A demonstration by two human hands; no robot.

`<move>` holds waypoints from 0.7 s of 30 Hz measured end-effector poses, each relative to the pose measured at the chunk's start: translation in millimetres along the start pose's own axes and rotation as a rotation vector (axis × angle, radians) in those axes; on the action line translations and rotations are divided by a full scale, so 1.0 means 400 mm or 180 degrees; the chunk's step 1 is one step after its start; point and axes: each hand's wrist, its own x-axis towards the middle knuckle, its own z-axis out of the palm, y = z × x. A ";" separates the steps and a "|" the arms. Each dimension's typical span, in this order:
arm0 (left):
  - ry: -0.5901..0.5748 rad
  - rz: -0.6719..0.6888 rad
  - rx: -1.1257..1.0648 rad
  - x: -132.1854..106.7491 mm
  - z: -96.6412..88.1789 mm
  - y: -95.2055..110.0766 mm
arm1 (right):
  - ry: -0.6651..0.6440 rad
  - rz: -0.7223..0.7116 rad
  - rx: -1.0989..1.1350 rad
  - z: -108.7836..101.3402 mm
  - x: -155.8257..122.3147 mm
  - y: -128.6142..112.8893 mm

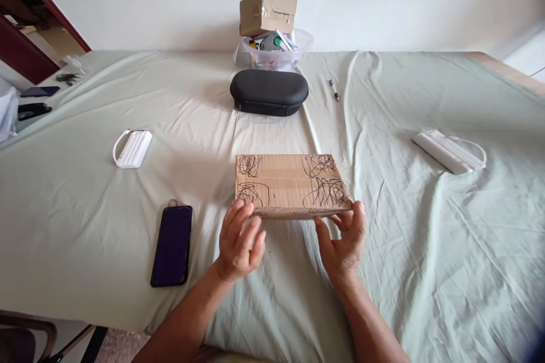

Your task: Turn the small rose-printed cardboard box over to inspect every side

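At the lower centre of the frame, two hands meet one scribbled cardboard box. The left hand is half open, bent fingers touching the near left corner; the right hand, similarly part open, touches the near right corner. Whether either grips firmly, I cannot tell. Left of them lies one dark phone. The box is just below mid-frame, its long axis running left to right, broad marked face up. Farther out are two power banks, left and right. Upper centre, the table carries one black case, one pen beside it, and one basin beneath one carton.
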 end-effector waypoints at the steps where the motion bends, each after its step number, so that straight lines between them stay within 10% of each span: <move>1: 0.0123 -0.0146 -0.0093 -0.006 -0.001 -0.008 | -0.0048 0.0226 0.0129 0.006 -0.007 -0.001; 9: 0.0186 -0.1002 -0.0553 -0.040 0.007 -0.016 | -0.0888 0.1446 0.0137 0.013 0.005 -0.038; 15: 0.0350 -0.1604 -0.0919 -0.041 0.005 -0.022 | -0.0854 0.0522 -0.0704 -0.014 0.025 0.011; 21: -0.0367 -0.2685 -0.1001 -0.072 0.031 -0.044 | -0.0995 0.0263 -0.1744 -0.067 0.052 0.120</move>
